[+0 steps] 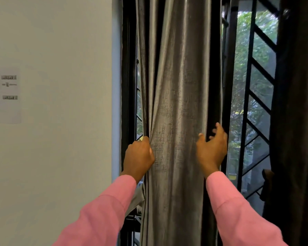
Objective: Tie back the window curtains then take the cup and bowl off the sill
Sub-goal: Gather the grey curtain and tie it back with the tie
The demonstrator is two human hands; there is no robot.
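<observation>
Curtain [178, 96]: grey fabric with a satin sheen and a fine cross-hatched weave, gathered into a tall column of long vertical folds; it hangs in front of the left part of the window, between the two hands.
Curtain folds: deep rounded pleats, bright on the ridges and near black in the hollows, drawn tighter at the level of the hands.
Left hand [139, 157]: closed into a fist on the curtain's left edge, with the cloth puckering where the fingers bunch it.
Right hand [212, 150]: fingers loosely spread and curled round the curtain's right edge, thumb on the front of the cloth, fingertips slightly blurred.
Sleeves [103, 213]: soft pink knit with ribbed cuffs, reaching up from the bottom of the view.
Second curtain [297, 121]: dark, matte cloth hanging at the far right, too shadowed to show its weave.
Window grille [260, 71]: black metal bars, one upright with slanted struts, set before the glass; green foliage shows beyond.
Window frame [128, 86]: dark, straight-edged, just left of the grey curtain.
Wall [60, 50]: smooth, pale, matte paint.
Paper sheet [5, 96]: white, flat on the wall at the left, its print too blurred to read.
Cup and bowl: not visible from this view.
</observation>
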